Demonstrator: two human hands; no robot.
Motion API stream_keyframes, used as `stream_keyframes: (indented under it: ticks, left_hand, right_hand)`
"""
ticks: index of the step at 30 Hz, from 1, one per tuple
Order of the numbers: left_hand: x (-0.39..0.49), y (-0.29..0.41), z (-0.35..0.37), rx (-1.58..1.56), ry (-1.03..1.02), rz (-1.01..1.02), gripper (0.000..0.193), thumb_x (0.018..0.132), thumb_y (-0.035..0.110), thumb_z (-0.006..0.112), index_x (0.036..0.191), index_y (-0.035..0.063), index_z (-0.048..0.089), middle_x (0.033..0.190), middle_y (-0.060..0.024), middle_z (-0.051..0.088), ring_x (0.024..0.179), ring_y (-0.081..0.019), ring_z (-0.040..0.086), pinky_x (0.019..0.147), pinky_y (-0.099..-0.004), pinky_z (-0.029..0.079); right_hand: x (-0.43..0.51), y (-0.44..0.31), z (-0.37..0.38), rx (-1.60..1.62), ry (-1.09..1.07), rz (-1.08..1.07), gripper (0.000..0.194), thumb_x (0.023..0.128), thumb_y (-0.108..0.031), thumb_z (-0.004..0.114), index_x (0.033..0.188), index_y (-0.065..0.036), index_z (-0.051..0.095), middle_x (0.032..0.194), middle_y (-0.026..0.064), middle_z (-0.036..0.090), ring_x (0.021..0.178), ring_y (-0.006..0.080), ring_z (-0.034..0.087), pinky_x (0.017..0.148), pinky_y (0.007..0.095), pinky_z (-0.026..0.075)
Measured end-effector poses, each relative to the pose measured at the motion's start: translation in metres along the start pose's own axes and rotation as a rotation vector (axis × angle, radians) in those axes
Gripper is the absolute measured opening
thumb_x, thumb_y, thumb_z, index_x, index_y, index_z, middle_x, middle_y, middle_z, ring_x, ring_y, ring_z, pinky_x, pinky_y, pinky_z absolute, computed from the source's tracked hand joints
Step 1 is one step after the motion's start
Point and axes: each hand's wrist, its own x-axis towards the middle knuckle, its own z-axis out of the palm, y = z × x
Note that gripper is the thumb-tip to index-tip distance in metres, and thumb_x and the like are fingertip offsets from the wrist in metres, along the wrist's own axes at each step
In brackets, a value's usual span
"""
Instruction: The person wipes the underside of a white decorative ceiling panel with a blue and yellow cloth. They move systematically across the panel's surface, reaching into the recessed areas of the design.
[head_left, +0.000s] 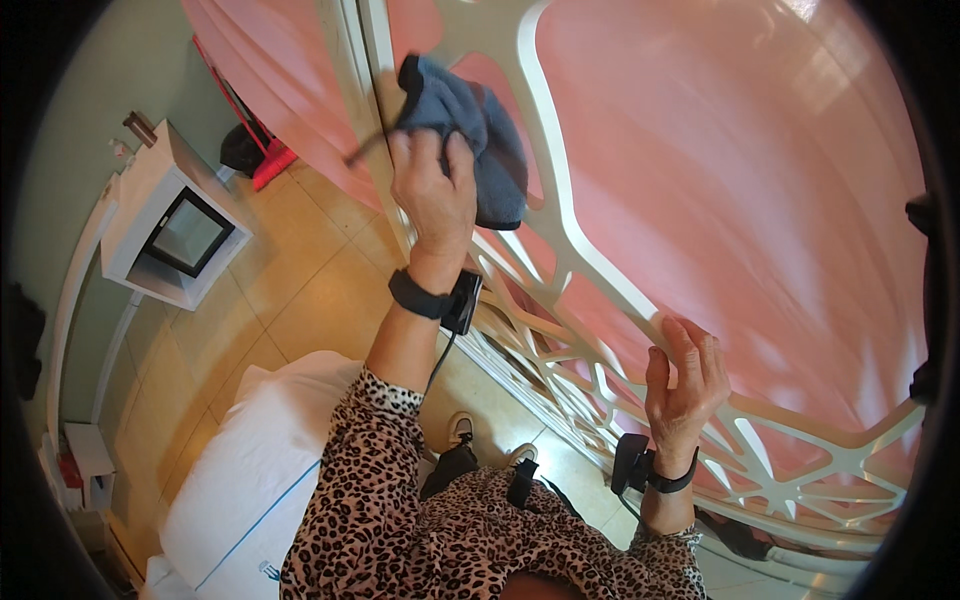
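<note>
A white openwork lattice screen stands before me, with pink fabric behind its openings. Near the screen's upper left edge, my left hand grips a blue-grey cloth with dark edging, which lies against the lattice. My right hand is lower and to the right, its fingertips resting on a curved bar of the screen; no object shows in it. Black bands with small devices and cables are on both wrists.
To the left, a white wall-mounted box shelf holds a black-framed item. A red broom and a dark bag stand in the corner. White bedding lies beside me at lower left. My shoes are on the tiled floor.
</note>
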Motion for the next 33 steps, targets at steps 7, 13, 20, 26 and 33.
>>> stream_keyframes:
  ticks: [7,13,20,26,33]
  left_hand:
    - [-0.101,0.015,-0.017,-0.187,-0.177,-0.032,0.015,0.084,0.003,0.060,0.099,-0.0013,0.060,0.099,-0.0132,0.060,0.094,-0.0271,0.059,0.082,-0.0366,0.047]
    - [-0.099,-0.039,-0.025,-0.208,-0.021,-0.870,0.013,0.089,0.008,0.058,0.091,-0.0040,0.062,0.092,-0.0100,0.063,0.086,-0.0186,0.059,0.077,-0.0322,0.048]
    - [-0.169,-0.039,0.001,-0.265,-0.084,-0.691,0.035,0.083,0.011,0.065,0.111,-0.0052,0.051,0.104,-0.0138,0.058,0.096,-0.0237,0.056,0.086,-0.0386,0.045]
    - [-0.215,-0.051,-0.015,-0.481,-0.122,-0.696,0.028,0.088,0.007,0.059,0.114,-0.0004,0.053,0.106,-0.0095,0.058,0.097,-0.0205,0.055,0.090,-0.0326,0.043]
    - [-0.227,-0.094,0.020,-0.410,-0.171,-0.909,0.026,0.092,0.019,0.051,0.088,-0.0064,0.055,0.085,-0.0174,0.061,0.079,-0.0277,0.054,0.075,-0.0351,0.044]
  right_hand:
    - [-0.003,0.001,0.000,-0.027,0.007,0.011,0.030,0.072,-0.002,0.066,0.102,-0.001,0.061,0.093,0.0130,0.063,0.072,0.0289,0.059,0.062,0.0369,0.047]
    - [-0.005,0.003,0.001,-0.038,-0.001,0.004,0.030,0.073,-0.001,0.067,0.102,-0.001,0.061,0.092,0.0134,0.063,0.072,0.0285,0.059,0.061,0.0367,0.047]
    - [-0.007,0.004,0.001,-0.028,0.016,0.015,0.032,0.071,0.000,0.067,0.103,-0.002,0.062,0.091,0.0137,0.064,0.073,0.0283,0.060,0.061,0.0354,0.047]
    - [-0.006,0.004,0.001,-0.029,0.011,0.013,0.033,0.071,0.000,0.066,0.104,-0.002,0.063,0.093,0.0139,0.064,0.073,0.0280,0.061,0.061,0.0347,0.047]
    - [-0.006,0.002,0.001,-0.016,0.018,0.035,0.031,0.071,0.001,0.065,0.102,-0.001,0.064,0.093,0.0139,0.064,0.074,0.0279,0.061,0.062,0.0348,0.047]
